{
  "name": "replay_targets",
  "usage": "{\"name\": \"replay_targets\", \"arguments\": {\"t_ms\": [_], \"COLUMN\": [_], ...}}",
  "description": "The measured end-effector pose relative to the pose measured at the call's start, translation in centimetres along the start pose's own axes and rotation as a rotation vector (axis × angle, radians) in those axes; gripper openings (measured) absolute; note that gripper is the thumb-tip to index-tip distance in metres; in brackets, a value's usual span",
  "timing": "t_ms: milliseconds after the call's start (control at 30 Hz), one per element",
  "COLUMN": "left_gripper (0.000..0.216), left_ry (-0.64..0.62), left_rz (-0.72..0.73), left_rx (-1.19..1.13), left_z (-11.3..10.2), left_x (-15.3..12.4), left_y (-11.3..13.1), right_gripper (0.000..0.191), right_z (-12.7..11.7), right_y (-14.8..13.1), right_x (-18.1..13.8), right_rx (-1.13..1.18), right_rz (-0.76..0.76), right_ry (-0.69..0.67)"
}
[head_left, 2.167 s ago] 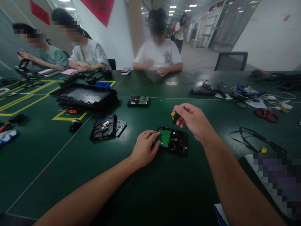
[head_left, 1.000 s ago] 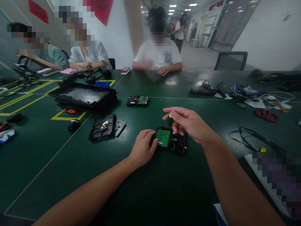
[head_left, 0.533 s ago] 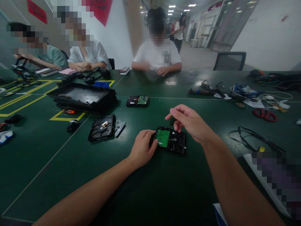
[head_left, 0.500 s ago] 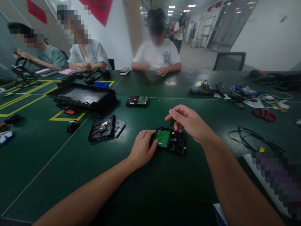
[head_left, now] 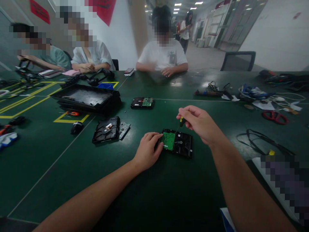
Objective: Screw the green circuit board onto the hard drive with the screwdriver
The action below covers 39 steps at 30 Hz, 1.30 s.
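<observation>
On a dark green table (head_left: 60, 167), the left hand (head_left: 146, 151) grips the left end of a black metal hard drive (head_left: 183, 145), its green circuit board (head_left: 168, 140) not yet off, while the right hand (head_left: 199, 124) pinches a small yellow-and-black screwdriver (head_left: 181, 121) upright over its far edge.

Electronics workshop: green worktable (head_left: 169, 193), hard drives (head_left: 142, 102), scattered cables (head_left: 263, 141).

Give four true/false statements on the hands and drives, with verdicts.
1. The left hand grips the green-board end of the hard drive. True.
2. The right hand is empty. False: it pinches a small screwdriver above the drive.
3. A second hard drive lies farther up the table. True.
4. The red scissors lie left of the black tray. False: they lie far to its right.
</observation>
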<state>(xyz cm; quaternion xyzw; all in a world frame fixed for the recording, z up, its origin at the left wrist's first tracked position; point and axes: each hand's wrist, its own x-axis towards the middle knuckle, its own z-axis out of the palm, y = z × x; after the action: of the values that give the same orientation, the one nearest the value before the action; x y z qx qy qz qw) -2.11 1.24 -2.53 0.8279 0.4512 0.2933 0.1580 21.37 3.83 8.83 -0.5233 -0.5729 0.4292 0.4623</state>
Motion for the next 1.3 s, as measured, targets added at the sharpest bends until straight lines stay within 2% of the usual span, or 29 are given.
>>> {"name": "replay_targets", "arguments": {"t_ms": [100, 300, 400, 533, 633, 833, 1033, 1300], "left_gripper": [0.037, 0.038, 0.04, 0.048, 0.058, 0.067, 0.069, 0.066], "left_ry": [0.003, -0.011, -0.023, -0.029, -0.069, -0.135, -0.157, -0.169], "left_rz": [0.002, -0.007, 0.001, 0.059, 0.118, 0.094, 0.088, 0.095], "left_rx": [0.005, 0.016, 0.057, 0.139, 0.17, 0.15, 0.173, 0.173], "left_z": [-0.1, -0.1, -0.1, 0.0, 0.1, 0.2, 0.1, 0.2], "left_x": [0.0, 0.0, -0.1, -0.2, -0.3, -0.4, -0.3, -0.5], "left_y": [0.1, 0.1, 0.2, 0.6, 0.9, 1.0, 1.1, 0.8], "right_gripper": [0.033, 0.027, 0.025, 0.031, 0.031, 0.018, 0.035, 0.026], "right_z": [0.1, 0.2, 0.0, 0.0, 0.0, -0.1, -0.4, -0.1], "right_y": [-0.2, 0.2, 0.4, 0.3, 0.1, 0.2, -0.1, -0.6], "right_x": [-0.3, 0.2, 0.4, 0.1, 0.0, 0.4, 0.0, -0.3], "right_rx": [-0.039, 0.114, 0.066, 0.004, 0.068, 0.154, 0.009, 0.118], "right_rz": [-0.024, -0.007, -0.021, -0.052, -0.024, 0.03, -0.026, 0.039], "right_ry": [-0.024, 0.024, 0.027, 0.033, 0.031, 0.035, 0.0, -0.017]}}
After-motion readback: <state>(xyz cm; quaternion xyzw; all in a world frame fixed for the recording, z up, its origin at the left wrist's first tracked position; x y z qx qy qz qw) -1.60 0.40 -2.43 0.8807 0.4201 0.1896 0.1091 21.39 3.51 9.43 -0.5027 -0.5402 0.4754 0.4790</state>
